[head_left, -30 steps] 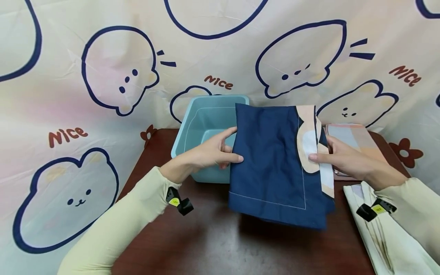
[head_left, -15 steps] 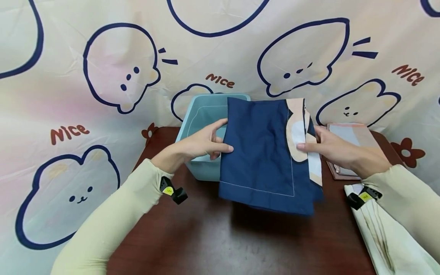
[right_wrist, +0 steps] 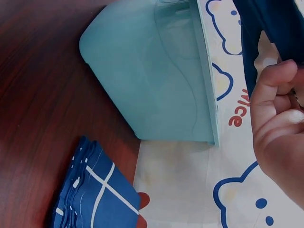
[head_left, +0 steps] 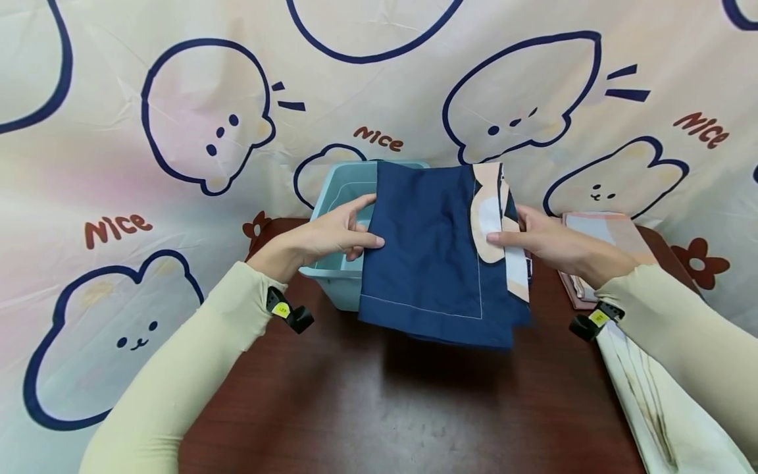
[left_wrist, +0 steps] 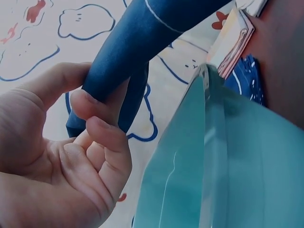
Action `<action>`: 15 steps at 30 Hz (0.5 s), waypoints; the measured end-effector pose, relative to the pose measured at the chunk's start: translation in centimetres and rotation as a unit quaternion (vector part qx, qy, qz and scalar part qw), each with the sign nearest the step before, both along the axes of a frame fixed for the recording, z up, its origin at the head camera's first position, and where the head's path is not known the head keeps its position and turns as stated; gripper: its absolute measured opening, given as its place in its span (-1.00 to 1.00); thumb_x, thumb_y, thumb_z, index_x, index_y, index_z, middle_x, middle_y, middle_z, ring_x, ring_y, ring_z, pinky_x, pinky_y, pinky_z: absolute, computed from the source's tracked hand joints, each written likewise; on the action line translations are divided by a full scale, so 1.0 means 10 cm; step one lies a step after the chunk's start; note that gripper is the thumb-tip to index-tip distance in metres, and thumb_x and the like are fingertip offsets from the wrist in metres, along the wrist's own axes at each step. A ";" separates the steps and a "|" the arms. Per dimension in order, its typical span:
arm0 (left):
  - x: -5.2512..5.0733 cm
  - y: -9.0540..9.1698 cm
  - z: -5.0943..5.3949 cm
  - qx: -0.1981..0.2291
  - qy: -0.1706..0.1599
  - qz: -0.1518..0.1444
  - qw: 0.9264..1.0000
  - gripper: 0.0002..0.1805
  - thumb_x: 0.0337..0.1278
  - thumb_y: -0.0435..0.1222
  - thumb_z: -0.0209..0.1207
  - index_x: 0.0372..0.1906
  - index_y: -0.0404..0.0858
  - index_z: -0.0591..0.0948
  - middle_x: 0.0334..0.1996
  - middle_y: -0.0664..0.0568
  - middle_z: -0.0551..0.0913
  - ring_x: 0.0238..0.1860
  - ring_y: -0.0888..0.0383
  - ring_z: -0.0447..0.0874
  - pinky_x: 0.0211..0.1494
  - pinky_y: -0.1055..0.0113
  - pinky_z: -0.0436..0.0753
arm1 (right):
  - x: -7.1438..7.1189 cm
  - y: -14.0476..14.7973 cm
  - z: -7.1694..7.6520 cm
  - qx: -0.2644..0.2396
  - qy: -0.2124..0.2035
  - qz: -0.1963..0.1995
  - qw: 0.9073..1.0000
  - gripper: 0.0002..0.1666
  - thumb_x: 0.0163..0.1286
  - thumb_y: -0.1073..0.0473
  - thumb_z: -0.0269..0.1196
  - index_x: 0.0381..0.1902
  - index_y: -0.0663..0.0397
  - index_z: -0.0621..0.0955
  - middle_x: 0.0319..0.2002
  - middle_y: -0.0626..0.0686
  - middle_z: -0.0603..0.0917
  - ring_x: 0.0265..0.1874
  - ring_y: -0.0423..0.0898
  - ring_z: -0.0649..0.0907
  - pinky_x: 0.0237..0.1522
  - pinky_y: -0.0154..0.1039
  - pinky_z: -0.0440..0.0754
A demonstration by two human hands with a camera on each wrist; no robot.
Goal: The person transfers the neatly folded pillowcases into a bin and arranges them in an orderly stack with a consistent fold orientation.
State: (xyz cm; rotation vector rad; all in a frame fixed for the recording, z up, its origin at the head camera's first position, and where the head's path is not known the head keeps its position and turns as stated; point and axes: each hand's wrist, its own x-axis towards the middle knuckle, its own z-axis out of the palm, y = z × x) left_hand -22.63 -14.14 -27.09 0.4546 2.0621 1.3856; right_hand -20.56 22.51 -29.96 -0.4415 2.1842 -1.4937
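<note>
Both hands hold up a folded navy cloth with a peach and white pattern along its right part. My left hand pinches its left edge, thumb in front and fingers behind. On the opposite edge, my right hand grips with the thumb over the patterned strip. The cloth hangs above the table and hides much of a light blue plastic bin. In the left wrist view, the fingers curl at the cloth's folded edge, close by the bin's rim.
A folded blue cloth with white lines lies beside the bin. Folded pink and grey fabric sits at the back right, and cream fabric at the right edge of the brown table. A printed curtain hangs behind.
Both hands have carried the navy cloth left and slightly up, farther in front of the bin. More of the pink and grey fabric's front edge shows. The grip looks the same.
</note>
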 end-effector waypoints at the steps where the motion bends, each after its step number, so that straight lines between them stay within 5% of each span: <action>1: -0.01 -0.01 0.00 0.002 0.000 0.000 1.000 0.05 0.34 -0.33 0.21 0.65 0.02 -0.25 -0.74 0.13 0.41 -0.65 0.17 0.35 -0.33 0.30 0.46 | -0.01 -0.01 0.00 -0.005 -0.006 0.002 1.000 -0.45 0.55 0.11 0.16 0.38 -0.04 0.23 -0.01 -0.24 0.69 -0.03 -0.27 0.68 0.00 -0.30 0.68; 10: -0.13 -0.17 -0.05 -0.013 0.002 0.007 1.000 0.05 0.34 -0.32 0.21 0.65 0.03 -0.25 -0.70 0.12 0.42 -0.64 0.16 0.35 -0.35 0.28 0.45 | -0.12 -0.19 0.00 0.007 -0.021 -0.007 1.000 -0.24 0.53 0.02 0.19 0.51 0.01 0.11 0.16 -0.08 0.60 0.04 -0.24 0.64 0.07 -0.30 0.63; 15: -0.16 -0.25 -0.03 -0.030 -0.001 0.010 0.999 0.05 0.35 -0.30 0.21 0.64 0.06 -0.26 -0.68 0.12 0.40 -0.63 0.16 0.34 -0.37 0.30 0.44 | -0.17 -0.26 0.00 0.010 -0.022 -0.002 1.000 -0.27 0.54 0.03 0.18 0.49 0.05 0.13 0.02 -0.14 0.65 -0.06 -0.24 0.66 0.00 -0.30 0.65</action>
